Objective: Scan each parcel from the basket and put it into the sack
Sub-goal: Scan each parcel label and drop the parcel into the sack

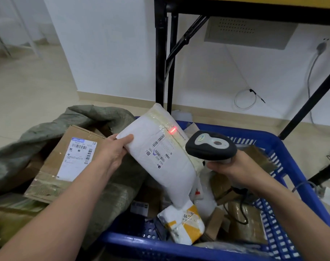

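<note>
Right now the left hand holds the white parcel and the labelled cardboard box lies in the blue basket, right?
No. The head view shows the labelled cardboard box in the green sack, not the basket; the left hand holds the white parcel.

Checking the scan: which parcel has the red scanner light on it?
The white parcel gripped by the left hand; the red light sits by its tape. The others lie unlit.

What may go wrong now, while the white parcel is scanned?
1. The red light falls on the taped seam, beside the barcode, so the scanner in the right hand may not read it.
2. The left hand holds the white parcel by one edge; it might slip back into the basket.
3. A cardboard box lies in the mouth of the sack and may block the drop.
</note>
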